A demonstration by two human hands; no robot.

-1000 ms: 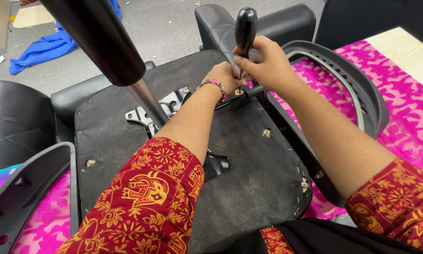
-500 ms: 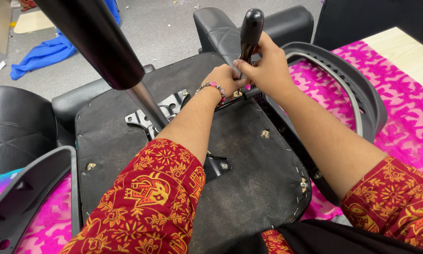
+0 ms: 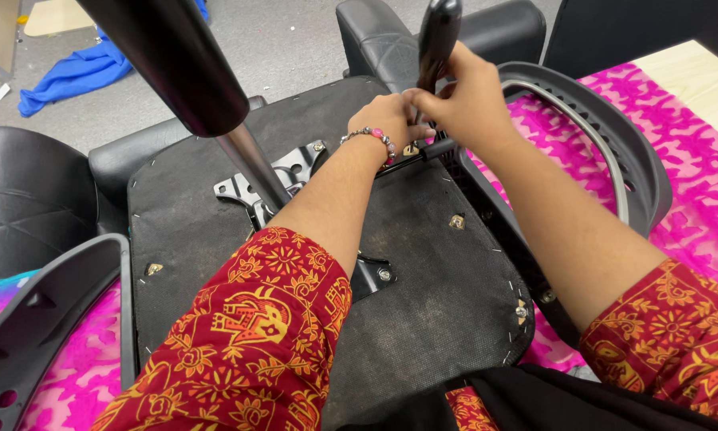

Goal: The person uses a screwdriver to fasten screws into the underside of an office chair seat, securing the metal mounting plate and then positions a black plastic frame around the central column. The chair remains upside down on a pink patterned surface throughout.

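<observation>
Grey floor fills the top of the frame, a blue cloth (image 3: pixel 72 76) crumpled upper left, pink patterned fabric (image 3: pixel 678 183) spread under everything. Far left: black armrest (image 3: pixel 36 319) lower left, detached or loose, can't tell which. Center: upturned chair seat (image 3: pixel 423 319), underside facing up, black felt stapled round the edge. Metal mounting plate (image 3: pixel 287 175) is already bolted on, with the gas-lift column (image 3: pixel 175 64) rising out of it toward the camera. Empty screw holes show at the seat's left and right edges, so fastening there looks undone. Left hand (image 3: pixel 387 120), beaded bracelet (image 3: pixel 371 137) on the wrist, upper center, fingers pinched together low on the tool shaft at the seat's far edge, steadying it. Right hand (image 3: pixel 471 100) just beside and touching it, clamped around the screwdriver (image 3: pixel 437 36), black handle upright, tip down at the bracket of the right armrest (image 3: pixel 606 152). That armrest seems mid-fastening; tip itself hidden by fingers. No containers in view, no loose screws visible.
</observation>
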